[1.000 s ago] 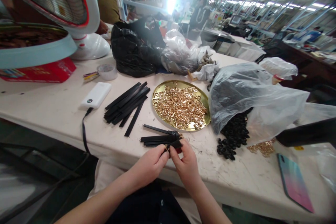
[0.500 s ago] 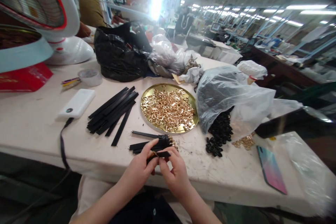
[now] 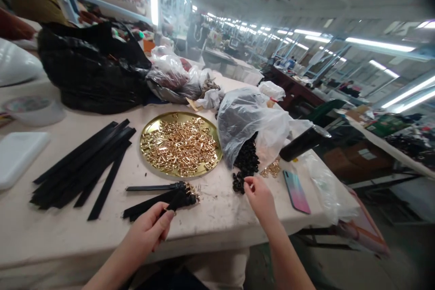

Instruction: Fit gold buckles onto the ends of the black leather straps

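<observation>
Clock read from the middle of the brass-coloured tray (image 3: 150, 123). Table (image 3: 217, 231) spreads widest, under pale, scuffed cloth; black bag (image 3: 91, 72) at 10, glossy, crumpled plastic; milky bag (image 3: 272, 133) between 2 and 3, translucent, its mouth wrinkled. Tray itself round and shiny, heaped with small angular gold fittings (image 3: 180, 145). Loose straps (image 3: 81, 167) toward 8–9: flat, matt black, narrow, overlapping. Dark tube (image 3: 301, 144) at 3, smooth. Strap bundle (image 3: 152, 204) between 6 and 7, gold hardware at its right-hand ends. White case (image 3: 20, 156) near 9, flat, rounded corners; tape roll (image 3: 36, 111) just above it. Phone (image 3: 297, 191) at 4, glossy, blue fading to pink. Small black pieces (image 3: 246, 158) past 3, rounded, spilling from the milky bag; a smaller gold heap (image 3: 271, 167) beside them. Grip: left hand (image 3: 151, 229), toward 7, thumb and forefinger pinched on a black strap end with a gold glint, mostly hidden by fingers. Right hand (image 3: 261, 199), at 4, thumb and forefinger nearly together at the edge of the black pieces; cannot tell if one is held. Count: two hands, one tray, one phone, one tube, one tape roll, one white case; straps, fittings and black pieces too overlapped to number.
</observation>
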The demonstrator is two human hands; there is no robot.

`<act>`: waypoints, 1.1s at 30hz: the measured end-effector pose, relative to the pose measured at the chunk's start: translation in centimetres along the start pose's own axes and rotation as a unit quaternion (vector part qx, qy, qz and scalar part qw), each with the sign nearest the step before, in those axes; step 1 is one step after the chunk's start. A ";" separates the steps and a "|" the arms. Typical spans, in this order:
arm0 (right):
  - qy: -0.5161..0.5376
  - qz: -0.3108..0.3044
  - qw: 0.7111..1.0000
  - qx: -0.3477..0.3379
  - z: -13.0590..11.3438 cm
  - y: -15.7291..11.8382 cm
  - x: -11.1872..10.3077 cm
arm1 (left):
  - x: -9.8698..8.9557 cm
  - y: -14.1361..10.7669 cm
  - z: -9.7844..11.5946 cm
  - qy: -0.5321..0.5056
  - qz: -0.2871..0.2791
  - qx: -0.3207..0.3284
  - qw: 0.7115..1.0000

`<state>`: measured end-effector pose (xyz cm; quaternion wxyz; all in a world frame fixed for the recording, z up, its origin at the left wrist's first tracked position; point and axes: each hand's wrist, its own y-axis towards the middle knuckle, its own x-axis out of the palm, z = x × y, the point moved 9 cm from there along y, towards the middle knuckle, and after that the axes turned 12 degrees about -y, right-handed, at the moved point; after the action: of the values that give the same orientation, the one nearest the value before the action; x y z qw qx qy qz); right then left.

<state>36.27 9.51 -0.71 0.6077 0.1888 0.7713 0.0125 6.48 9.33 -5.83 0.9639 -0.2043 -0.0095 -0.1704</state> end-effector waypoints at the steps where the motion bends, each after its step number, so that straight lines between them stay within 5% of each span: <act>1: -0.043 -0.015 0.999 -0.017 -0.1 0.1 0.4 | 0.2 0.0 0.1 0.003 -0.006 0.002 1.000; 5: -0.147 -0.037 0.987 -0.054 -1.2 -0.2 1.9 | 0.6 -0.2 0.2 0.015 -0.023 0.003 1.000; 18: -0.163 -0.047 0.984 -0.051 -0.7 1.0 2.7 | 1.7 -0.5 0.9 0.010 -0.066 -0.005 0.998; 26: -0.094 -0.012 0.995 -0.013 -0.3 1.8 1.2 | 1.3 -0.6 0.6 0.027 -0.068 -0.011 0.997; 28: 0.026 -0.018 0.999 0.026 -0.6 1.5 0.8 | 1.5 -0.4 0.7 0.024 -0.071 -0.010 0.997; 30: 0.254 -0.063 0.961 0.083 -1.9 0.7 1.7 | 2.1 -0.1 1.1 0.017 -0.076 0.002 0.997; 33: 0.541 -0.176 0.812 0.130 -7.4 -1.6 4.3 | 2.9 0.5 2.0 -0.001 -0.073 0.027 0.997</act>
<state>28.07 10.93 -3.18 0.0543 0.0898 0.9900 -0.0947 9.49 9.60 -3.92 0.9542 -0.1766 -0.0299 -0.2398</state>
